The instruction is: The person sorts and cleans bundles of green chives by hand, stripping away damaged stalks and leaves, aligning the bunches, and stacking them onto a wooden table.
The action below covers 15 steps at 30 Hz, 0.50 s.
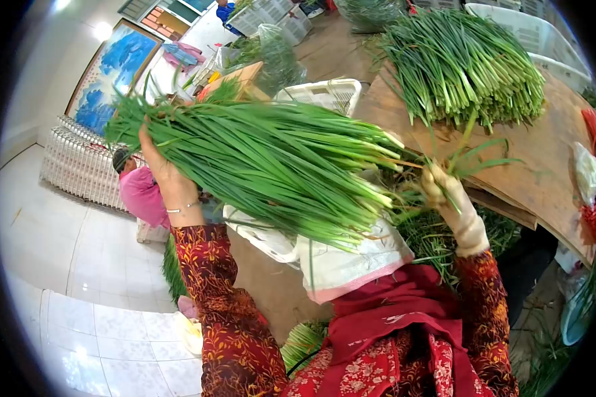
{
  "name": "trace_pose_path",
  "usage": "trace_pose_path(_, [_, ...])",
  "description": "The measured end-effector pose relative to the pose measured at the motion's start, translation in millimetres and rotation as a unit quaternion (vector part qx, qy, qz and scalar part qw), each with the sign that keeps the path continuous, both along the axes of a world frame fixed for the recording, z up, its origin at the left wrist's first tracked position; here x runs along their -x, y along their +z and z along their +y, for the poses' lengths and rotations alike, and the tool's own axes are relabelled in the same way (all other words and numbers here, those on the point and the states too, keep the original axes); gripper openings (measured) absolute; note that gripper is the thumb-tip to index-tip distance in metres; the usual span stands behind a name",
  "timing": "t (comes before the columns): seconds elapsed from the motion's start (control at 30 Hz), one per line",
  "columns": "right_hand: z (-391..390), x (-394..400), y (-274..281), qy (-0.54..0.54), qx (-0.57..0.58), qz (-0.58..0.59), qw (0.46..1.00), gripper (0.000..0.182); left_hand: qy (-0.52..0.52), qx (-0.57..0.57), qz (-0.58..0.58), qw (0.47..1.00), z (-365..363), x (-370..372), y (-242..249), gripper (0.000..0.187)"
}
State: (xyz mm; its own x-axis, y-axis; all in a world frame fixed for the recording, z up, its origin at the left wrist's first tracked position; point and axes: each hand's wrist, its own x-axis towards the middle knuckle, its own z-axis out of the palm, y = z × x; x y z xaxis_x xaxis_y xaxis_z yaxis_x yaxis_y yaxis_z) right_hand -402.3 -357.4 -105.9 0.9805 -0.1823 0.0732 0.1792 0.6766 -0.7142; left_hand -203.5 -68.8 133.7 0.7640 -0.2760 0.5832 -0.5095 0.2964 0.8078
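A large bunch of long green Chinese chives (265,149) lies across the front of me, pale stem ends to the right. My left hand (165,169), bare with a bracelet at the wrist, is closed around its leafy end; some fingers are hidden by leaves. Off the stem ends, my right hand (447,198) in a pale glove pinches several loose chive leaves (469,157). Under the bunch, a white sack (351,264) with a pink edge covers my lap.
A thick pile of chives (467,66) rests on a wooden board (417,142) at the upper right. Cut leaves (430,241) are heaped below my right hand. White baskets (328,92) stand ahead. A person in pink (144,195) is at the left, near stacked white crates (79,165).
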Motion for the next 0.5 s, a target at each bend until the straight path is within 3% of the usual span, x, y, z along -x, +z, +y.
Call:
trace_pose_path(0.07, [-14,23,-66,0.022,0.077,0.097,0.992,0.025,0.085,0.003,-0.016,0.996,2,2,0,0.04])
trace_pose_path(0.17, [6,49,-130,-0.048,-0.107,0.305,0.945,0.019,0.168,-0.055,-0.075,0.981,2,7,5,0.042])
trace_pose_path(0.2, [15,45,-133,-0.035,-0.103,0.317,0.942,0.02,0.21,-0.131,-0.149,0.957,3,8,0,0.046])
trace_pose_path(0.23, [29,40,-128,-0.021,-0.101,0.329,0.939,0.022,0.21,-0.132,-0.147,0.957,0,11,0,0.046])
trace_pose_path(0.3, [42,11,-100,0.082,-0.049,0.211,0.973,0.028,0.244,-0.206,-0.202,0.926,-9,19,6,0.048])
trace_pose_path(0.37, [63,-37,-83,0.117,-0.05,0.148,0.981,0.031,0.223,-0.177,-0.197,0.938,-13,28,4,0.05])
trace_pose_path(0.4, [67,-59,-86,0.18,-0.031,0.039,0.982,0.033,0.211,-0.165,-0.193,0.944,-16,37,5,0.049])
trace_pose_path(0.43, [71,-72,-64,0.199,-0.006,0.144,0.969,0.036,0.2,-0.152,-0.19,0.949,-18,42,7,0.048])
trace_pose_path(0.47, [75,-84,-50,0.167,0.094,0.153,0.969,0.034,0.181,-0.168,-0.19,0.95,-10,34,12,0.045])
trace_pose_path(0.5, [85,-94,-83,0.056,0.414,-0.027,0.908,0.034,0.177,-0.168,-0.193,0.95,-9,32,19,0.045])
